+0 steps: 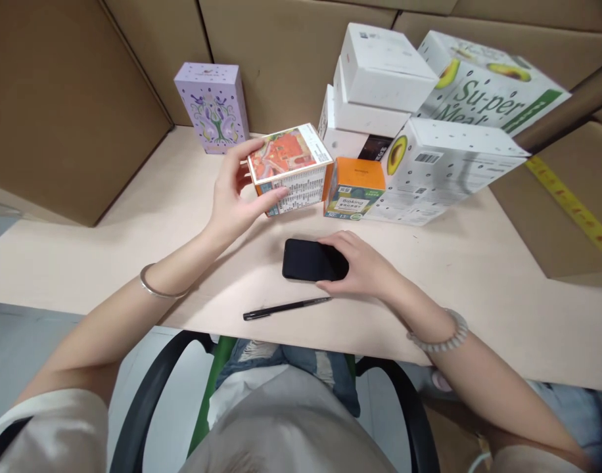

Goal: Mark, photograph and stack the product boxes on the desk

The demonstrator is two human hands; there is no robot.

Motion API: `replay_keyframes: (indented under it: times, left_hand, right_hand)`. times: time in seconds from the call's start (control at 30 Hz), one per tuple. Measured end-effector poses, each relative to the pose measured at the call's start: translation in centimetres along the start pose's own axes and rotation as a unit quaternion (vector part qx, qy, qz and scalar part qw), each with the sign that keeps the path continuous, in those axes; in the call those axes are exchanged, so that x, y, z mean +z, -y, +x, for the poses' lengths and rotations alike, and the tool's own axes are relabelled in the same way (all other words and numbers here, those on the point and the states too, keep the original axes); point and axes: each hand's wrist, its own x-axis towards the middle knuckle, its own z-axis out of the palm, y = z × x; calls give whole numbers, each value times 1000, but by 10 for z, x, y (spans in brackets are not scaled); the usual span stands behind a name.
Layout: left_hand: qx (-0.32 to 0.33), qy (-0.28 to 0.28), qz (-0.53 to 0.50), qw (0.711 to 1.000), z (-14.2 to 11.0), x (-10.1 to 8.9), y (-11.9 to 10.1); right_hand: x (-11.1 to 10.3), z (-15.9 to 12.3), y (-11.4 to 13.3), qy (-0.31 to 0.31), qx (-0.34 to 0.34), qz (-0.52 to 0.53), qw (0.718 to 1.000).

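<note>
My left hand grips a box with an orange-red picture on top, thumb on its far edge and fingers on its printed front side; the box is tilted just above the pale desk. My right hand is closed over the right end of a black phone that lies flat on the desk. A black pen lies on the desk right before the phone, near the front edge.
An orange and green box stands right of the held box. Behind it are stacked white boxes and two avocado-print cartons. A lilac box stands at the back left. Cardboard walls enclose the desk.
</note>
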Motion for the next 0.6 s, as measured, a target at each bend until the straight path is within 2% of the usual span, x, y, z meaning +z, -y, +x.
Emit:
replay_keyframes:
  times: [0.13, 0.33, 0.47, 0.6]
  left_hand:
    - [-1, 38, -16, 999, 22, 21, -4]
    - [-18, 72, -35, 997, 51, 69, -5]
    - [-23, 63, -48, 997, 58, 95, -8]
    - [-29, 22, -11, 999, 52, 104, -17]
  right_hand:
    - [2, 4, -7, 3, 19, -6, 1000]
    - [3, 5, -13, 7, 29, 26, 999]
    - [3, 5, -12, 9, 26, 13, 1000]
    - [3, 5, -11, 13, 27, 1, 1000]
